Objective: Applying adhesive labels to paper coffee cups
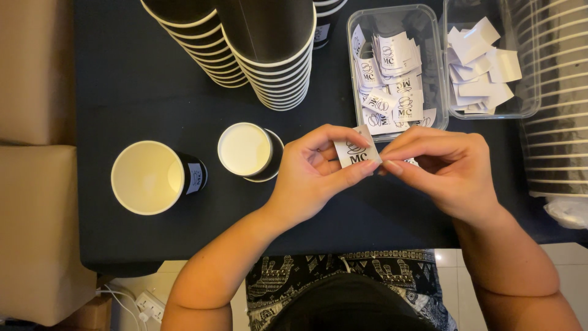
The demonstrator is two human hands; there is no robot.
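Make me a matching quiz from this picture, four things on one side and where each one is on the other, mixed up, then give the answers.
Things:
1. small white printed sticker
2. clear plastic tub of printed stickers
3. clear plastic tub of blank white backing papers
4. two open black paper cups with white insides

Places:
A. far right of the dark table
B. pinched between left hand and right hand
C. left of the hands
D. just beyond the hands, middle of the table

Pairs: 1-B, 2-D, 3-A, 4-C

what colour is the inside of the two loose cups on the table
Cream-white inside, black outside, on both the larger cup and the smaller cup; the head view shows it.
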